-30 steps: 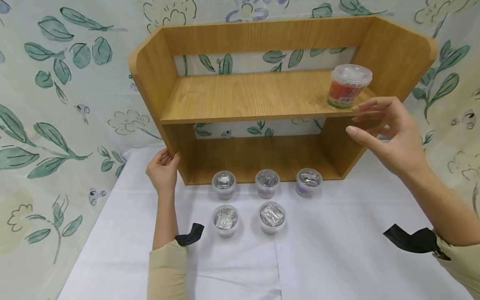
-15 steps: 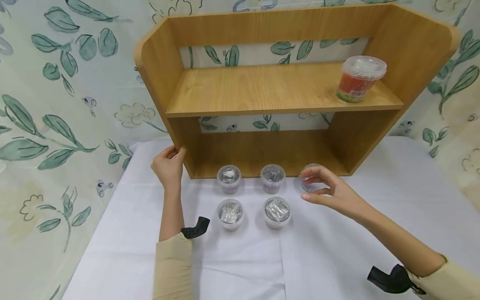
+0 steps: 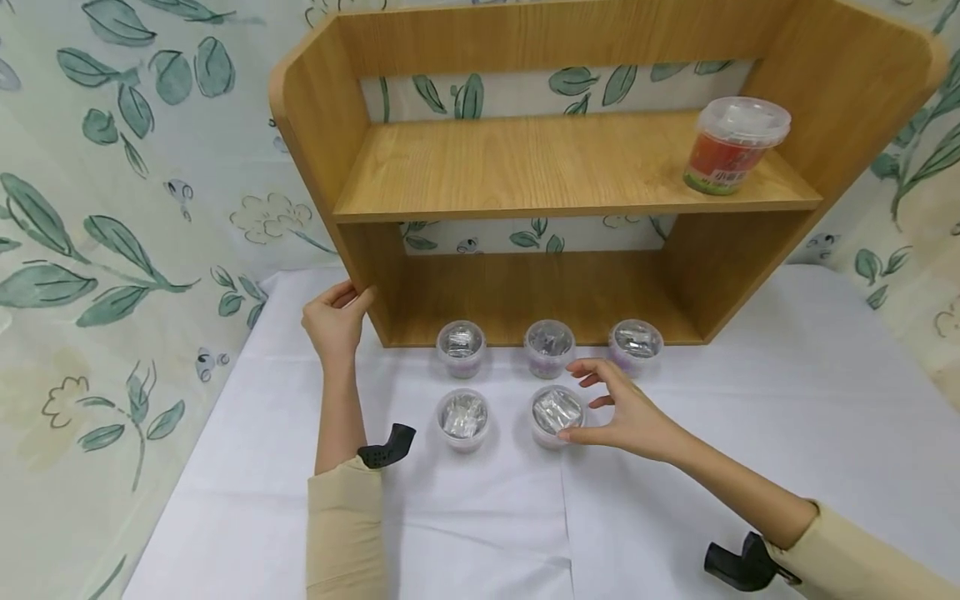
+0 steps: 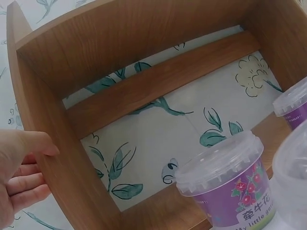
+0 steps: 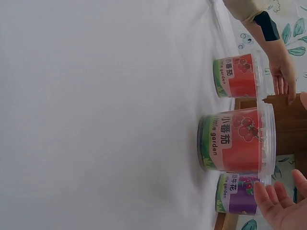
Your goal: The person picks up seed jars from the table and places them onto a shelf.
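Observation:
My left hand (image 3: pixel 335 325) grips the left side panel of a two-tier wooden shelf (image 3: pixel 510 167), thumb on the panel's front edge in the left wrist view. My right hand (image 3: pixel 630 417) reaches over the front right plastic cup (image 3: pixel 553 437), thumb tip overlapping its rim and fingers spread to its right. That cup (image 5: pixel 235 139) has a clear lid and a red tomato label in the right wrist view. Another red-labelled cup (image 3: pixel 462 417) stands left of it. Behind them is a row of purple-labelled cups (image 3: pixel 549 350), one (image 4: pixel 225 191) large in the left wrist view.
One red-labelled cup (image 3: pixel 727 154) stands on the upper shelf board at the right. The back row of cups stands close before the lower shelf's front edge. White cloth (image 3: pixel 465 533) covers the table, and a leaf-patterned cloth (image 3: pixel 112 375) hangs behind.
My right hand has moved from beside the cup on the upper shelf, down past the right back-row cup, to the front right cup. The left hand keeps its hold on the panel.

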The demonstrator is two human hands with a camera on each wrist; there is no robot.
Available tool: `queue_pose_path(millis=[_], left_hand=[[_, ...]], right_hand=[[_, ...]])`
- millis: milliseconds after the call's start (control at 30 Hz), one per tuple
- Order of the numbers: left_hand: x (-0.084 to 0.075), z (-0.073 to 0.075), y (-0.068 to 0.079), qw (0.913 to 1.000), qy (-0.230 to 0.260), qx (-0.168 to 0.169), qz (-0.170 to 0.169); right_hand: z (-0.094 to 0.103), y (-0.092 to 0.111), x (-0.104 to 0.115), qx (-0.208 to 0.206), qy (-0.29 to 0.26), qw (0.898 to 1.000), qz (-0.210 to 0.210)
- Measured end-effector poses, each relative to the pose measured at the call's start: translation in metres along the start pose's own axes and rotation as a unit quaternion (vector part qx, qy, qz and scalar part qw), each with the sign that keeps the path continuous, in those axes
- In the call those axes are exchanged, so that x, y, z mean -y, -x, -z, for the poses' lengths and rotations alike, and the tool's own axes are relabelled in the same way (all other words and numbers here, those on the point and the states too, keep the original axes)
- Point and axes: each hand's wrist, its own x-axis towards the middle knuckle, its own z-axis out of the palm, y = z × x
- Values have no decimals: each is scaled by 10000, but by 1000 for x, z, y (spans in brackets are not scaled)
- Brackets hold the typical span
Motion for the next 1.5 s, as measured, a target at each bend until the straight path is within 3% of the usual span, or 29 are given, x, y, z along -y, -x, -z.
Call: queue_pose_path(millis=[533,967,1133,1500], left_hand=[[4,-2,-3,9999,109,-10,-43],[5,-3,-2,9996,267,-55,52],[5,0,-1,9995,255,-82,194],[2,-1,0,9995,273,-45,133]], right_hand=[[-16,-6,-7,-42,258,9996,-86],[-18,-5,-11,-111,554,9978,336],[-20,-6,-13,-30,557,9976,419],[-19,-7,-14,63,576,9974,417]])
